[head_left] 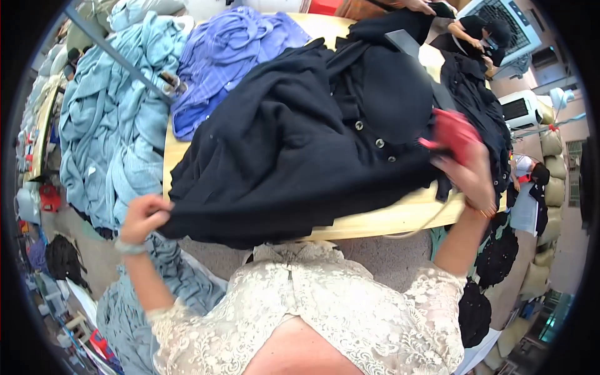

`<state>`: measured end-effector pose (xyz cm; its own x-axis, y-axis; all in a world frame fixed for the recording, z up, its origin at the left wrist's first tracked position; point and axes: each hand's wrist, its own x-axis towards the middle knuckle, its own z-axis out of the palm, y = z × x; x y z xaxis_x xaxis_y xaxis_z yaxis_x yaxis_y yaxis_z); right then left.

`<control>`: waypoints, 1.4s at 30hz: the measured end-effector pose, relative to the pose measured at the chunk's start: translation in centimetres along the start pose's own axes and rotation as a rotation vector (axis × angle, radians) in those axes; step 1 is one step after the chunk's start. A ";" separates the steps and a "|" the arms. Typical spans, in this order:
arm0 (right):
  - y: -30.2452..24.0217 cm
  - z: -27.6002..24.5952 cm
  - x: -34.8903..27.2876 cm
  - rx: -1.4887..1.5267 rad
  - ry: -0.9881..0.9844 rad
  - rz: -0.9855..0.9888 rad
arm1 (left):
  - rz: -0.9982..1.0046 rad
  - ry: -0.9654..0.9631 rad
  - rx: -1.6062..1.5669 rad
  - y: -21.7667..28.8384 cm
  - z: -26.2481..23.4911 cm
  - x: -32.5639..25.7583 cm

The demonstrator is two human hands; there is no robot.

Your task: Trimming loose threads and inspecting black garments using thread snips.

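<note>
A black garment (pixel 281 131) with a row of metal eyelets or buttons lies spread across the wooden table in front of me. My left hand (pixel 147 219) pinches its near left corner, thumb against fingers. The near edge is pulled in a long band toward the right. My right hand (pixel 472 175) grips a red hand-held object (pixel 456 134) at the garment's right end; motion blurs it, so its kind is unclear. Whether the right hand also holds cloth cannot be made out. A thin pale cord (pixel 431 219) lies on the table below that hand.
Light blue knitwear (pixel 112 125) is heaped at the left, beside a blue-purple garment pile (pixel 231 56). More black garments (pixel 469 94) lie at the right. A grey pole (pixel 115 56) slants over the left heap. Co-workers (pixel 481 37) are at the far right. The wooden table (pixel 387 219) ends near my body.
</note>
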<state>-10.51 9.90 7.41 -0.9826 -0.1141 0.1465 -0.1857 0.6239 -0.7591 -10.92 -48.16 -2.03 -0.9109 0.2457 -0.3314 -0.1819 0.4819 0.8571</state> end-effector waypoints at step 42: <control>1.4 20.6 -2.4 -0.443 -0.638 -0.094 | 0.650 0.213 0.886 -7.2 20.4 7.3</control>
<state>-8.55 -4.88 -7.01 -0.8005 -0.5202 -0.2976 -0.3806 0.8249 -0.4180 -8.67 -32.67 -18.71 -0.7972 0.5604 0.2245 0.6022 0.7642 0.2311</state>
